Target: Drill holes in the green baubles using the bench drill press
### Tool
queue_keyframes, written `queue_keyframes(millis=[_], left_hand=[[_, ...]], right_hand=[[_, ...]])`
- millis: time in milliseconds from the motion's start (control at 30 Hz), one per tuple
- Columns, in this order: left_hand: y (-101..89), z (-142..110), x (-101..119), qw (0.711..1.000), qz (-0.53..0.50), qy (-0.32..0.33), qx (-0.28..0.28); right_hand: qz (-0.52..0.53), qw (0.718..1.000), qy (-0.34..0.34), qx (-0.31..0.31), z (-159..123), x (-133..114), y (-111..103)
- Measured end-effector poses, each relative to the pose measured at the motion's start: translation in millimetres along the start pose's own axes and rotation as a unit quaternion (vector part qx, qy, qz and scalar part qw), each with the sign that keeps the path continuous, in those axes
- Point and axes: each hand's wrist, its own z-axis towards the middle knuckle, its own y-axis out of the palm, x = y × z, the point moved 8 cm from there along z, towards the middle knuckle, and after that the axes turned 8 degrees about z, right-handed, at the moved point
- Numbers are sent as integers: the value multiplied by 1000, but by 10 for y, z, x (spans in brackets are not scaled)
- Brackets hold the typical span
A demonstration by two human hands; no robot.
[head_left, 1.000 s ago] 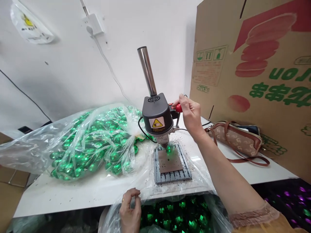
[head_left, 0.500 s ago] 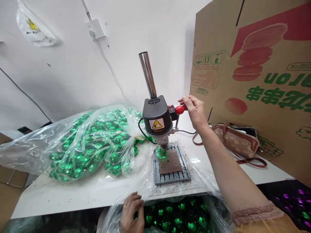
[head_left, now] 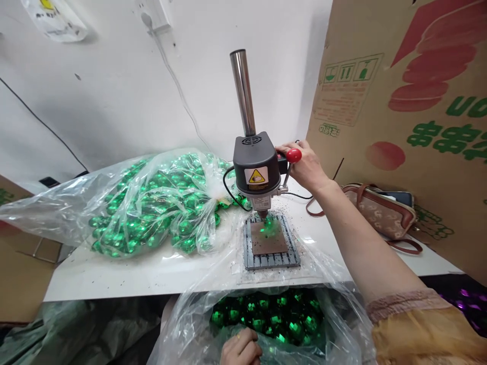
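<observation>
My right hand [head_left: 304,165] is at the switch box [head_left: 282,165] on the side of a small black bench drill press [head_left: 255,165]. Its fingers curl over the box, partly hidden behind the red knob [head_left: 293,155] of the feed lever. Under the chuck, a shiny green faceted ball [head_left: 270,224] looks blurred above the brown plate [head_left: 268,244] on the slotted base. My left hand [head_left: 241,347] is low at the front, closed, over the near side of an open clear plastic bag [head_left: 190,324]. Whatever its fingers hold is hidden. Green faceted balls [head_left: 276,319] fill that bag.
Left of the drill lies a big clear bag [head_left: 152,203] full of green balls on the white table [head_left: 114,276]. To the right are a patterned handbag [head_left: 380,210] and a tall cardboard box [head_left: 357,101]. Dark shavings surround the base. A cord runs to a wall socket [head_left: 152,15].
My right hand has gone from beside the red knob to the switch box behind it. My left hand has moved lower and right, its fingers now curled. The view has shifted.
</observation>
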Motion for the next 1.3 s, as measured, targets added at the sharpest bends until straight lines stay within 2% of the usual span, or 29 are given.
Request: queue_keyframes(millis=[200, 433, 700, 800, 933, 1100, 1300], left_hand=[[17, 10, -11, 999, -45, -3, -8], [-2, 76, 16, 997, -61, 32, -37], [182, -81, -55, 995, -81, -29, -47], [226, -115, -60, 993, -94, -38, -66], [222, -108, -74, 990, -108, -59, -69], [231, -70, -36, 987, -121, -53, -86], [201, -15, 3, 984, -134, -51, -108]], right_hand=[[-46, 999, -8, 3, 5, -16, -8], [-23, 1000, 2, 9, -64, 12, -6], [18, 997, 45, 62, -354, 261, -150], [34, 994, 77, 73, -613, 353, -242], [52, 987, 129, 75, -1161, 437, -316], [58, 977, 195, 58, -1875, 497, -252], [76, 969, 236, -5, -2286, 386, -156]])
